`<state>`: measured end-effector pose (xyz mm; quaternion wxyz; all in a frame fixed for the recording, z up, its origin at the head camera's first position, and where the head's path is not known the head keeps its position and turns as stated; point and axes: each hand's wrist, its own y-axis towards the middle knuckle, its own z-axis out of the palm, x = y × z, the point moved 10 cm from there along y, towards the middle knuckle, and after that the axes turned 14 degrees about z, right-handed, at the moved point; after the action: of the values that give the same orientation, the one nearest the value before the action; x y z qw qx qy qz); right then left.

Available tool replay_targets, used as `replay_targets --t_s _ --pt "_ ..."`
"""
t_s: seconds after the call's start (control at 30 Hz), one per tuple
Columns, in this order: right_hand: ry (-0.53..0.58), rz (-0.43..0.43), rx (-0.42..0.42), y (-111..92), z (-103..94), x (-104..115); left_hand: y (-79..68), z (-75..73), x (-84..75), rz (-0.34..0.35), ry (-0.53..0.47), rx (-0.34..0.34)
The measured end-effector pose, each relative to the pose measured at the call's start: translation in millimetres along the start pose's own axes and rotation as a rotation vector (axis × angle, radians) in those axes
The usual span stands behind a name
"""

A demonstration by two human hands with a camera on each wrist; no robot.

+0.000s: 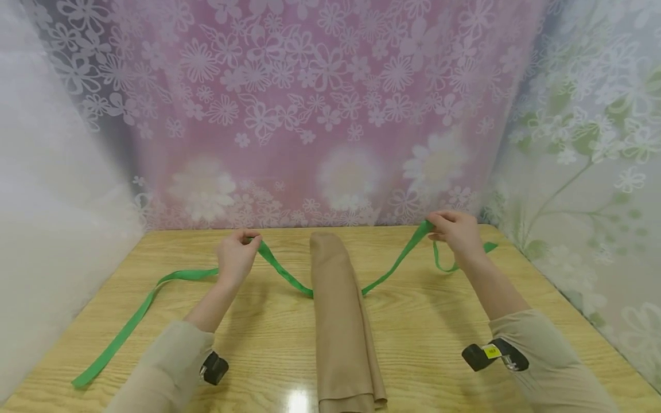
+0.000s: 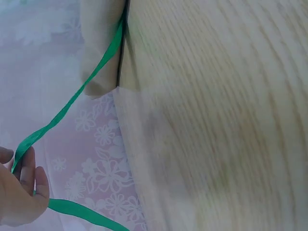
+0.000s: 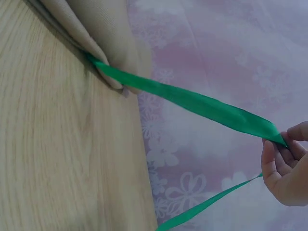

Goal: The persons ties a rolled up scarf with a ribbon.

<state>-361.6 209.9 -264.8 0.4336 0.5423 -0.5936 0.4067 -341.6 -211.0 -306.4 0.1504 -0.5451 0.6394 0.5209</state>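
Note:
A green ribbon [image 1: 283, 271] passes beneath a folded tan cloth [image 1: 338, 327] that lies lengthwise in the middle of the table. On the left side, my left hand [image 1: 238, 255] pinches the ribbon and lifts it off the tabletop; its loose tail trails toward the near left. My right hand [image 1: 457, 235] pinches the other side, raised at the far right, with a short tail looping down behind it. Both wrist views show the ribbon running from under the cloth to the fingertips of the left hand [image 2: 24, 187] and the right hand [image 3: 288, 166]. The stretch under the cloth is hidden.
The wood-grain table [image 1: 273, 355] ends at a pink flowered curtain [image 1: 330, 115] behind. Pale curtains hang along the left and right sides. A small black camera [image 1: 214, 368] sits on the left wrist, another black camera [image 1: 480, 357] on the right.

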Motion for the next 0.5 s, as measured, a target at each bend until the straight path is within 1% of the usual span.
replay_targets --t_s 0.1,0.2,0.27,0.33,0.4,0.5 --pt "-0.046 -0.019 0.035 -1.1 7.2 6.1 1.5 7.5 0.2 -0.039 -0.04 0.052" --pt "-0.124 -0.029 0.046 -1.1 14.5 10.3 3.6 16.8 -1.0 -0.071 -0.118 0.105" --pt "-0.179 -0.021 0.052 -0.8 20.0 11.0 4.3 22.9 -2.0 -0.087 -0.166 0.138" --pt "-0.226 -0.019 0.062 -1.1 26.2 11.5 4.6 28.1 -4.1 -0.094 -0.194 0.164" --pt "-0.272 -0.026 0.074 -2.4 32.3 12.2 4.3 32.6 -7.0 -0.09 -0.199 0.193" --pt "-0.324 -0.056 0.096 -4.8 41.2 13.5 3.5 38.6 -12.0 -0.088 -0.216 0.225"
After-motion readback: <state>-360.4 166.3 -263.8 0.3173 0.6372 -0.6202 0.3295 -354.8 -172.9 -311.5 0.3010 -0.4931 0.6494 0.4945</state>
